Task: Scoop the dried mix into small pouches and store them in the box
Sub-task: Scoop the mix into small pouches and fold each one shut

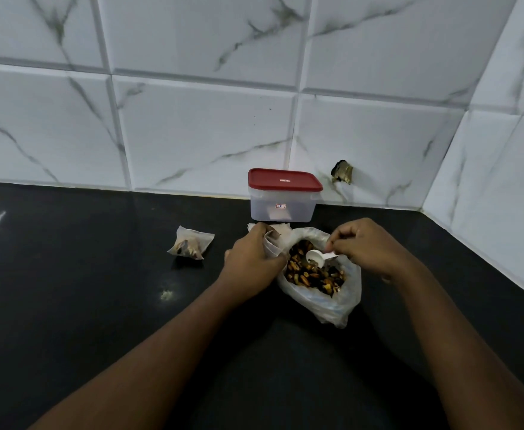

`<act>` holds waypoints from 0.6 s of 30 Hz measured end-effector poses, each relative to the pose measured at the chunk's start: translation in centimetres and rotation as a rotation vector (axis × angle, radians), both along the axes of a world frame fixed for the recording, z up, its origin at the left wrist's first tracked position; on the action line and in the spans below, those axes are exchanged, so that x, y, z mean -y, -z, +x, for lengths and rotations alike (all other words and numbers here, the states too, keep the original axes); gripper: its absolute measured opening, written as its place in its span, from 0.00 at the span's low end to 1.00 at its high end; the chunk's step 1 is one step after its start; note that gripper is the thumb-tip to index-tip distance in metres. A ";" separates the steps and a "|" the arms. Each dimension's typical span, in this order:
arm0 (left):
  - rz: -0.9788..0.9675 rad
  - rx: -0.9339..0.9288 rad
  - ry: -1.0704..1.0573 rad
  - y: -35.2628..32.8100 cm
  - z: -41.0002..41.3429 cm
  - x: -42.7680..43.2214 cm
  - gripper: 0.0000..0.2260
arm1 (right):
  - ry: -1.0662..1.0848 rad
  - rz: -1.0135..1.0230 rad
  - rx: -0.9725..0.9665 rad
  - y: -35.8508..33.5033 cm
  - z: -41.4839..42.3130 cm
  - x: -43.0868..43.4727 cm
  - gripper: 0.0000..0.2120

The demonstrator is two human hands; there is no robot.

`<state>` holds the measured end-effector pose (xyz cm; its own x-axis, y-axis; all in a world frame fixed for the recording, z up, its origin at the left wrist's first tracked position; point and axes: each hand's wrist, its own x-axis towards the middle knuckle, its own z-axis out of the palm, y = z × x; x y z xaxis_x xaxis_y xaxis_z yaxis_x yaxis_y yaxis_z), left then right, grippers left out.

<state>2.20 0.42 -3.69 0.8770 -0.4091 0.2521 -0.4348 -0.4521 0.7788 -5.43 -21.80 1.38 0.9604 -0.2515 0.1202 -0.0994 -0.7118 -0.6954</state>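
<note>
**Status: second pouch being filled, box not yet loaded**

I observe the left hand (pixel 254 259) curled round an empty pouch (pixel 273 243) and holding it against the left rim of the plastic bag (pixel 332 305). I cannot tell whether it holds one pouch or several. The right hand (pixel 363 246) pinches the handle of a white scoop (pixel 316 255). The scoop's bowl sits over the dried mix (pixel 301 271) inside the open bag. I cannot tell whether the bowl carries any mix.

The bag lies on the black tabletop (pixel 99 305), near centre, and looks well stocked. One filled pouch (pixel 191 245) rests on the tabletop to the left, apart from both hands. The storage box (pixel 282 209) stands at the far edge against the tiled wall (pixel 192 119), just beyond the bag, with its red lid (pixel 284 180) on. A pale shape shows through its front wall; I cannot tell whether that is a pouch or a label.

Assessment: the task is at an early stage. One pouch appears done, and a second is at the scooping step. Outstanding items are the transfer of mix into the held pouch, any further pouches, removal of the lid, and storage of all pouches in the box.
</note>
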 end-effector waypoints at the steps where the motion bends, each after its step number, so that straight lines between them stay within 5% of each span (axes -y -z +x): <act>1: 0.003 -0.001 -0.001 0.0 0.0 0.0 0.16 | 0.014 0.078 -0.004 0.1 0.0 0.0 0.08; 9: 0.002 -0.001 -0.002 0.0 -0.1 0.0 0.17 | 0.094 0.516 -0.059 0.6 0.5 0.1 0.09; 18: 0.001 -0.005 0.010 -0.1 -0.2 0.0 0.17 | 0.058 0.522 -0.083 1.3 0.9 0.2 0.08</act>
<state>2.02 0.44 -3.58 0.8741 -0.4178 0.2477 -0.4355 -0.4484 0.7806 -4.53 -22.05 0.13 0.9441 -0.3102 -0.1114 -0.1983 -0.2645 -0.9438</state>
